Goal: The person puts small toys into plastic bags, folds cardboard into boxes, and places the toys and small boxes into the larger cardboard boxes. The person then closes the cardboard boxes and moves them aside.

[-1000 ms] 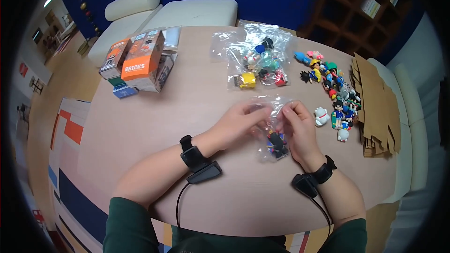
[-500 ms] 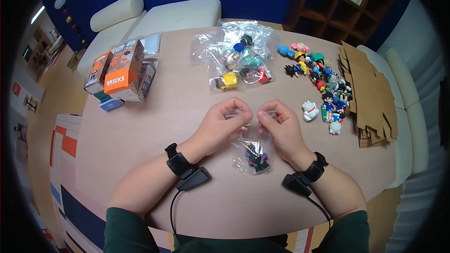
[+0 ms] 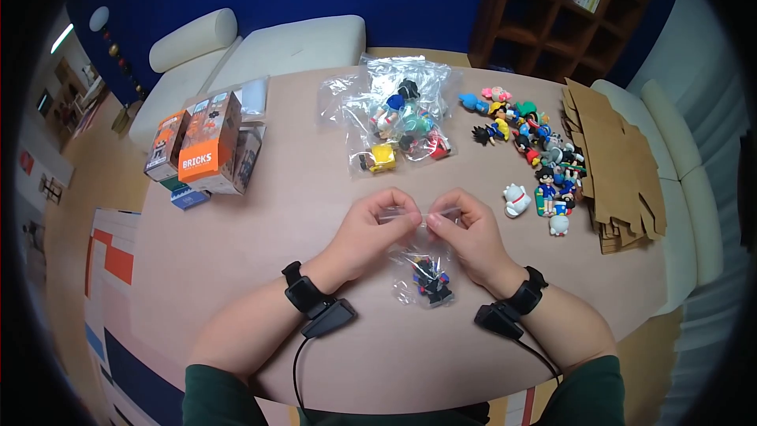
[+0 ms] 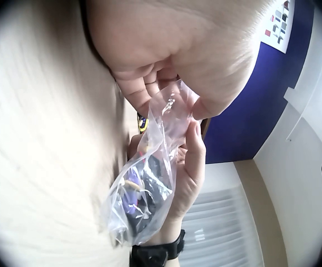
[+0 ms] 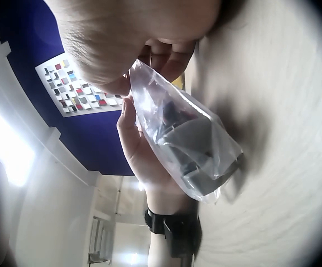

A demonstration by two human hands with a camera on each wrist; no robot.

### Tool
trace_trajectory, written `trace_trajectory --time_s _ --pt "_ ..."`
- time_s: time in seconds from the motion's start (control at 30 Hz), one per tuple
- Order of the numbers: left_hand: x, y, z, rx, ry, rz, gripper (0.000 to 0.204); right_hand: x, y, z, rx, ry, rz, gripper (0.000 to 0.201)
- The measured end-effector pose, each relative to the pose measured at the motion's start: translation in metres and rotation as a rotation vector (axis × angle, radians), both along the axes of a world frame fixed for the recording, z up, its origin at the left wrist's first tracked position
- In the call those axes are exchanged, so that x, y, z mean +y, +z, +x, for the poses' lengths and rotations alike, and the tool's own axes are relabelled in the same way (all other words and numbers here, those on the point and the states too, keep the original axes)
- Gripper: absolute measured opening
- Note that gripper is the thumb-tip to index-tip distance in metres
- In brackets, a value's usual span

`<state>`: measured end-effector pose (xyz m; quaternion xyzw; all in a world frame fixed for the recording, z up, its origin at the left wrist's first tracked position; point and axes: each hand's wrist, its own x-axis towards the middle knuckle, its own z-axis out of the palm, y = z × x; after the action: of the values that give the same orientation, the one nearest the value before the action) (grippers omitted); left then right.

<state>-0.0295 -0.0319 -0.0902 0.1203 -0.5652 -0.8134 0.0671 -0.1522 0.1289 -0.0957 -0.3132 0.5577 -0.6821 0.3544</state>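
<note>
A small clear zip bag hangs between my two hands, with a dark toy figure inside that has blue and red bits. My left hand pinches the bag's top edge between thumb and curled forefinger. On the other side, my right hand pinches the same edge, the two thumb tips almost meeting. In the left wrist view, the figure shows black and purple through the creased plastic. The right wrist view has the bag slanting down close over the tabletop.
Beyond my hands lie clear bags with several figures. Loose toy figures cluster at the right, a white cat figure nearest. Flattened cardboard lies along the right edge. Stacked boxes stand at the left.
The bag has turned from a tilted hold to hanging straight down nearer my body. My hands have drawn level, and their thumb tips have come closer together along the top edge.
</note>
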Motion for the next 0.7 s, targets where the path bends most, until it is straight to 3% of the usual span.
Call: trace_trajectory --time_s 0.27,0.7 --pt "-0.0007 -0.0008 0.0015 0.031 -0.020 0.011 0.012 0.0034 0.0029 0.0003 -0.059 0.092 -0.008 0.013" --pt "-0.0009 -0.0030 0.0012 0.056 -0.044 0.057 0.012 0.0028 0.0023 -0.0014 -0.022 0.072 0.013 0.013"
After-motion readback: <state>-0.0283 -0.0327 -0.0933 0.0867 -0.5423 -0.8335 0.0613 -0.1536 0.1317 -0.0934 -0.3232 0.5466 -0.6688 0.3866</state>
